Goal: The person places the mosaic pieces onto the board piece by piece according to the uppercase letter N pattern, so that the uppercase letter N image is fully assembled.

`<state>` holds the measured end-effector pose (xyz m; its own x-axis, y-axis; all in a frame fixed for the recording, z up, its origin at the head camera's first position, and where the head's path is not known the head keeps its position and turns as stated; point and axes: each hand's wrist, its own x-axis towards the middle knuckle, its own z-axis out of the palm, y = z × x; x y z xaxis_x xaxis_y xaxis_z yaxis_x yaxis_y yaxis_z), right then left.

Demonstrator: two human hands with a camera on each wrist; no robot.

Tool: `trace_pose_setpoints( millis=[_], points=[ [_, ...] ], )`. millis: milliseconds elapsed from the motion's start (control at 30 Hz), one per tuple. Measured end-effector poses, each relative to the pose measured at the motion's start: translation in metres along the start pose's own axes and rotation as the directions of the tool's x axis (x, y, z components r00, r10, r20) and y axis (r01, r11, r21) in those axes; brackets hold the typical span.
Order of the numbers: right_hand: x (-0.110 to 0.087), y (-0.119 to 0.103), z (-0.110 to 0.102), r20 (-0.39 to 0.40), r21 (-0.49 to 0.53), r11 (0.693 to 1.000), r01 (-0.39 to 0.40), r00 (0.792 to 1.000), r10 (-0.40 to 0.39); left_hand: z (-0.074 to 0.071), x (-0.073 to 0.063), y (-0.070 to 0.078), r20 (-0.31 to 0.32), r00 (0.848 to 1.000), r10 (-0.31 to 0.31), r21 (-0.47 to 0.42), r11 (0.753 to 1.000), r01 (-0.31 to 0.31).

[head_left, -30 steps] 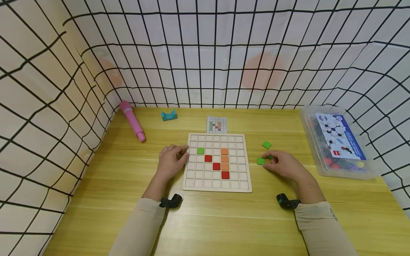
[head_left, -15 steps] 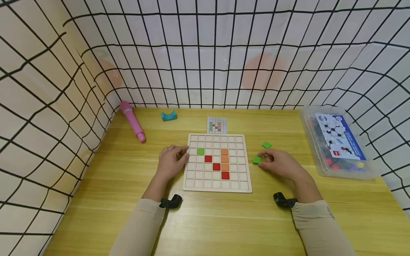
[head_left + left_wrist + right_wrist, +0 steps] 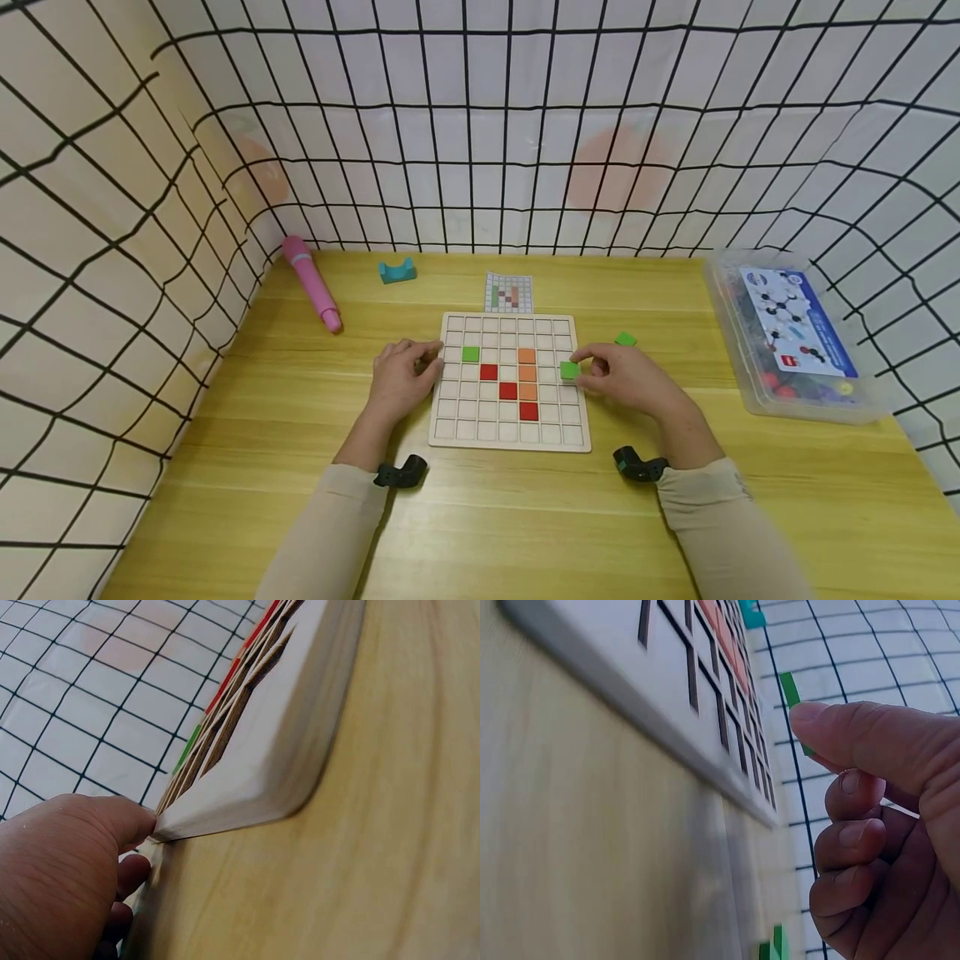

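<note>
A wooden grid board point(image 3: 487, 430) lies mid-table. On it sit a green tile point(image 3: 470, 354), three red tiles point(image 3: 507, 391) in a diagonal and three orange tiles point(image 3: 527, 372) in a column. My left hand point(image 3: 401, 375) touches the board's left edge; in the left wrist view its thumb point(image 3: 135, 823) meets the board's side. Between thumb and forefinger my right hand point(image 3: 633, 379) pinches a green tile point(image 3: 568, 370), above the board's right border. The right wrist view shows that tile point(image 3: 787, 688) tilted and raised, the other fingers point(image 3: 847, 889) curled.
Behind the board lies a printed pattern card point(image 3: 509, 293). A green tile point(image 3: 626, 338) rests on the table beyond my right hand. Far left are a pink microphone-shaped object point(image 3: 311, 283) and a teal curved block point(image 3: 397, 271). A clear plastic box point(image 3: 795, 333) stands at right.
My right hand has moved left from the loose tiles on the table to the board's right side, carrying the green tile. My left hand stays at the board's edge.
</note>
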<state>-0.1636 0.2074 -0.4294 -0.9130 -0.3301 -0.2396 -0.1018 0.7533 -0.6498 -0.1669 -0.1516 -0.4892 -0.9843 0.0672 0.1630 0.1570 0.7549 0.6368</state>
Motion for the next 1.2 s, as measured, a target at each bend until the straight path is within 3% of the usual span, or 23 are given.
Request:
trace_pose_setpoints(
  millis=[533, 800, 1200],
  points=[
    [0.027, -0.039, 0.029, 0.016, -0.055, 0.997, 0.046, 0.999, -0.045, -0.002, 0.0, 0.002, 0.006, 1.0, -0.009, 0.004, 1.0, 0.009],
    [0.039, -0.057, 0.044, 0.028, -0.046, 0.989, 0.14, 0.99, -0.139, -0.003, 0.0, 0.004, 0.013, 1.0, -0.019, -0.001, 1.0, 0.019],
    [0.054, -0.087, 0.062, 0.058, -0.11, 0.988, 0.11, 0.993, -0.104, -0.003, -0.001, 0.004, 0.007, 1.0, -0.006, 0.003, 1.0, 0.006]
  ],
)
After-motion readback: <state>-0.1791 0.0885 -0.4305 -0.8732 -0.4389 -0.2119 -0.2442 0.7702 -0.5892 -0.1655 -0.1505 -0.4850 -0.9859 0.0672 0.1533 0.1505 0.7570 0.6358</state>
